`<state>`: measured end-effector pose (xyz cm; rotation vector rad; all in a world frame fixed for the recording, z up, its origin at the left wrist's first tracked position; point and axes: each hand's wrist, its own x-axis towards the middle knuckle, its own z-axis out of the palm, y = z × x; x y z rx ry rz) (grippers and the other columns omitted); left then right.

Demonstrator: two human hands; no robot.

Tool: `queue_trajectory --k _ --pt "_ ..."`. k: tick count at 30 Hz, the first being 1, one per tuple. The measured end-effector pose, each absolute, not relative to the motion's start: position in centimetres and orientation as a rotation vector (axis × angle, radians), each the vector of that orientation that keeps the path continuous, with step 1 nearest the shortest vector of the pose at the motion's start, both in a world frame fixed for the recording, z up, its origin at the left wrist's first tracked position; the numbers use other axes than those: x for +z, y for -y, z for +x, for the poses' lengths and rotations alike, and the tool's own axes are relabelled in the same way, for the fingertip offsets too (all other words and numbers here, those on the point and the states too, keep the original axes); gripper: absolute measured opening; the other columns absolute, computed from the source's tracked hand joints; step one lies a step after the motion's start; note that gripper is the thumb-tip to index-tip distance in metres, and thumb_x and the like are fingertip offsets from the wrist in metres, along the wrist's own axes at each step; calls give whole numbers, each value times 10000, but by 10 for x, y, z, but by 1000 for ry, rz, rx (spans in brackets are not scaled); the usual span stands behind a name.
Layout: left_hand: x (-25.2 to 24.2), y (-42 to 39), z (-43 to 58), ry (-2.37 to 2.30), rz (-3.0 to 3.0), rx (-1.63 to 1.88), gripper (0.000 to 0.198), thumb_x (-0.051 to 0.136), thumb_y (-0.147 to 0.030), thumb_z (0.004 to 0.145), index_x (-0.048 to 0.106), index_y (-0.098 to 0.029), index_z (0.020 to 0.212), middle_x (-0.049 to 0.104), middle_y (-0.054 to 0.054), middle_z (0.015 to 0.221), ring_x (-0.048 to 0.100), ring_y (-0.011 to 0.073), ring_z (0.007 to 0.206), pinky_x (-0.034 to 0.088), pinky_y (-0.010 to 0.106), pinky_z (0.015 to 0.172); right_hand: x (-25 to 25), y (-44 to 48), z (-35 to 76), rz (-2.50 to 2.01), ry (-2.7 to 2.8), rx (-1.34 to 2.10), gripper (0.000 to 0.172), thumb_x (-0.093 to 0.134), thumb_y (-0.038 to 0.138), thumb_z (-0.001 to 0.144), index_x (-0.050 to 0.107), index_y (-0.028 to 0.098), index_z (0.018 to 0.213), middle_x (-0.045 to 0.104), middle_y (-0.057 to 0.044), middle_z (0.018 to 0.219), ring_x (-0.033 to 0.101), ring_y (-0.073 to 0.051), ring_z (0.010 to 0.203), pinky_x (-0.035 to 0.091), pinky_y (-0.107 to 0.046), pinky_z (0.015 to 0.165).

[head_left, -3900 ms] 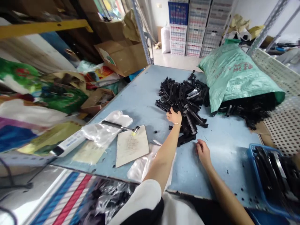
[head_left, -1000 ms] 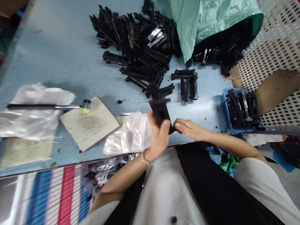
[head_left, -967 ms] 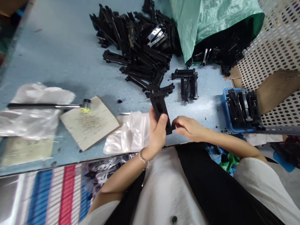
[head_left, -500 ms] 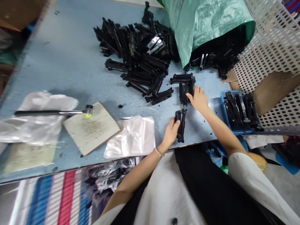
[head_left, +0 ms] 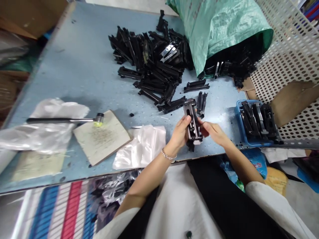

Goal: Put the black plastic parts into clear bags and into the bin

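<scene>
Here, a blue tabletop [head_left: 74,66] is covered by a heap of black plastic parts [head_left: 149,56] spilling from a green woven sack [head_left: 219,30]. Just above its near edge, one black plastic frame [head_left: 191,121] is clamped between the left hand [head_left: 179,134] and the right hand [head_left: 214,132], both closed on it.

Blue workbench [head_left: 74,66] — perforated panel [head_left: 294,66], probably plastic

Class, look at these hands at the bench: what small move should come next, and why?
Probably set the black plastic part from the left hand and right hand into the blue basket, where similar parts lie in rows, unlike the loose heap.
</scene>
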<state>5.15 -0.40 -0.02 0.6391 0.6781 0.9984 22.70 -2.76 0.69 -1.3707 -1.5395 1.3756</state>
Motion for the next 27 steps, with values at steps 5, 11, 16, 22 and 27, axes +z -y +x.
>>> queue_trajectory --k 5,11,16,22,27 --pt "8 22 46 -757 619 845 504 771 -560 760 625 -161 1030 670 16 775 631 134 646 495 252 592 27 4 235 -1347 1972 352 415 482 625 976 626 236 982 648 -93 959 564 -262 914 470 -429 842" --pt "-3 32 52 -934 784 983 442 737 -584 798 610 -190 953 643 -6 749 599 118 613 473 236 553 16 -14 219 -1347 2040 446 435 317 535 1059 588 220 929 612 -62 846 552 -220 806 449 -369 748" --pt "-6 18 35 -997 708 1075 416 706 -583 814 629 -181 887 653 -3 715 590 111 572 473 220 517 7 11 203 -1139 2223 349 498 293 586 1055 609 211 965 636 -56 862 549 -201 787 419 -351 712" --pt "2 22 25 -1025 700 1003 453 685 -573 840 638 -162 1025 681 17 764 632 135 607 534 254 586 -15 40 185 -709 2442 53 373 422 467 1052 627 216 868 619 -51 793 528 -207 769 388 -353 677" --pt "-25 14 12 -1194 936 1365 620 705 -493 861 412 -266 1357 693 19 995 699 164 790 581 323 782 -26 21 187 -1138 2240 576 415 295 439 1081 583 211 888 608 -45 816 568 -188 780 460 -323 721"
